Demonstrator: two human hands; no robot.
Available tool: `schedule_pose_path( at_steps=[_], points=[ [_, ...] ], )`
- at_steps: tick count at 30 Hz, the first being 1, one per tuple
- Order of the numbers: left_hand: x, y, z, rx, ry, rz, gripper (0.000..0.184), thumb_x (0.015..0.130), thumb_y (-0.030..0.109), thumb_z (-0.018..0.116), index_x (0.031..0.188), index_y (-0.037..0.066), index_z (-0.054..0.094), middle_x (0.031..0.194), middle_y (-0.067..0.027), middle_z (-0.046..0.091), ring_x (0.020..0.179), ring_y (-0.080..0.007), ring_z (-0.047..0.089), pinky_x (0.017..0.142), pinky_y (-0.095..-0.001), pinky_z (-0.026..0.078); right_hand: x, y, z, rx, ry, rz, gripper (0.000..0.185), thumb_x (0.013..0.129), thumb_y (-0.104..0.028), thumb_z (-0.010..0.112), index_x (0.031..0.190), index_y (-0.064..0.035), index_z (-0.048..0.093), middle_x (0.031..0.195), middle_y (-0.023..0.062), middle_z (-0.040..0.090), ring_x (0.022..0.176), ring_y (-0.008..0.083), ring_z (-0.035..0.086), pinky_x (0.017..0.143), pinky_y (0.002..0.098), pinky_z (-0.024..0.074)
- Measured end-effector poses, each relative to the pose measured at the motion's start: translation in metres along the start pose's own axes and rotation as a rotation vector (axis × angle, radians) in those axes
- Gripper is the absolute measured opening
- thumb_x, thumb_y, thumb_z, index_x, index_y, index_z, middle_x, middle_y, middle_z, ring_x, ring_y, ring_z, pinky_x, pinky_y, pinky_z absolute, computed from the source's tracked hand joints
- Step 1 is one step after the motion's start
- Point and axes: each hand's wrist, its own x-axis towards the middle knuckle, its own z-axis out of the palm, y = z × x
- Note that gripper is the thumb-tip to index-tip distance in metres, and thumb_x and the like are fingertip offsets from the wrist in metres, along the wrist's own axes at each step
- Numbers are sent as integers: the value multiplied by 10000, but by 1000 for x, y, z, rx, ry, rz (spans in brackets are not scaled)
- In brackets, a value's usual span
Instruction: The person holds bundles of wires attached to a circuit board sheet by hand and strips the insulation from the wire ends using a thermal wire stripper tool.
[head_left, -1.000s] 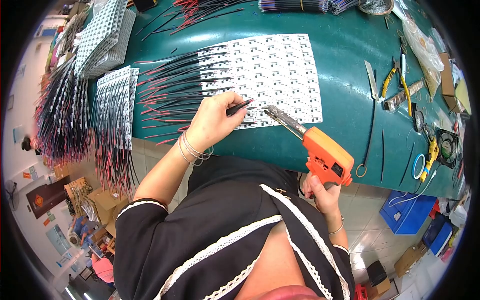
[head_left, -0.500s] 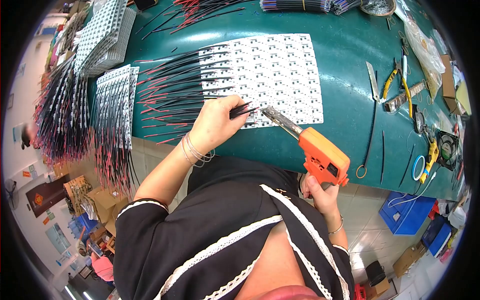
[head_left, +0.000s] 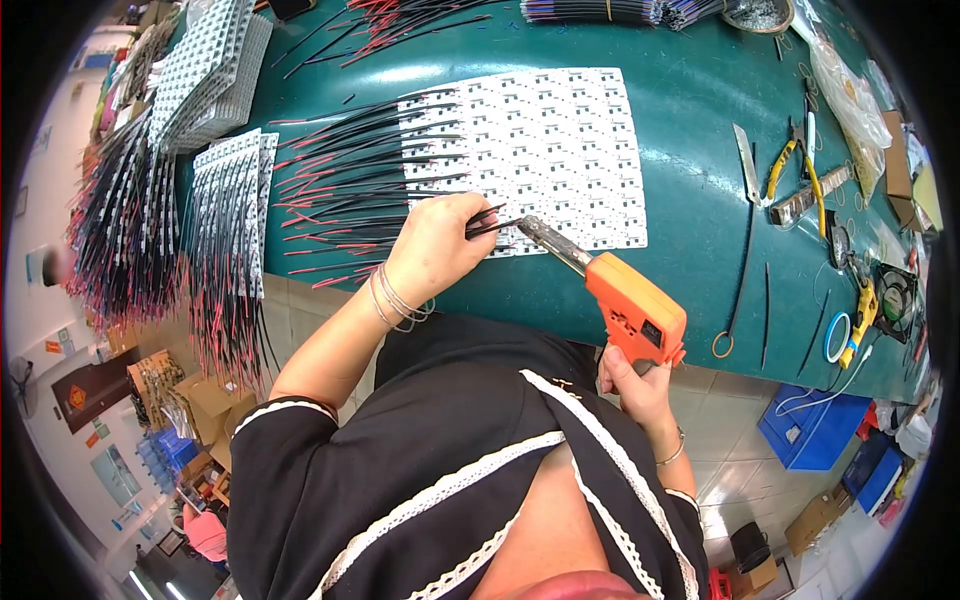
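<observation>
My left hand [head_left: 438,242] pinches a few thin black wires [head_left: 486,222] over the lower edge of a white circuit board panel [head_left: 560,150]. Their ends point toward the metal tip of an orange soldering gun [head_left: 640,308]. My right hand [head_left: 638,388] grips the gun's handle below the table's front edge. The tip is at the wire ends; whether they touch, I cannot tell. Rows of black wires with red ends [head_left: 345,170] fan leftward from the panel's left side, some of them passing under my left hand.
Wired boards [head_left: 228,200] and a stack of white panels [head_left: 205,80] lie at the left. On the right of the green table [head_left: 690,180] are yellow-handled pliers [head_left: 782,170], a blue tape ring [head_left: 838,336] and a small fan [head_left: 896,300]. Wire bundles [head_left: 590,10] lie at the back.
The soldering gun and my right hand have moved slightly left and up. My left hand has shifted a little to the right with the wires.
</observation>
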Motion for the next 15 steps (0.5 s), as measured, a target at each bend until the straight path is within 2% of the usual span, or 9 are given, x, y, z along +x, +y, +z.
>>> schedule_pose_path(
  at_steps=[1, 4, 10, 15],
  points=[
    [0, 0, 0, 4, 1, 2, 104, 702, 82, 628, 773, 7, 612, 676, -138, 611, 616, -276, 619, 564, -311, 473, 0, 0, 0, -5, 3, 7, 323, 801, -57, 610, 1091, 33, 499, 724, 47, 552, 475, 70, 479, 410, 210, 416],
    [0, 2, 0, 14, 5, 7, 102, 699, 80, 622, 769, 6, 609, 675, -140, 609, 630, -285, 620, 572, -317, 476, 0, -6, 5, -67, -15, -41, 181, 855, -104, 549, 941, 34, 470, 563, 46, 472, 442, 111, 449, 413, 242, 381],
    [1, 0, -1, 5, -16, 10, 104, 705, 86, 622, 761, 0, 601, 670, -151, 598, 629, -299, 609, 569, -319, 472, -4, -9, 5, 43, 11, -64, 312, 851, -123, 563, 1060, 84, 459, 562, 51, 469, 422, 124, 440, 410, 256, 381],
    [10, -2, -8, -5, -125, 74, 133, 719, 113, 627, 754, -12, 596, 658, -165, 582, 588, -318, 574, 549, -330, 453, -4, -7, 4, 45, 5, -46, 344, 852, -139, 566, 1082, 88, 448, 560, 55, 469, 413, 129, 434, 410, 264, 383]
  ],
)
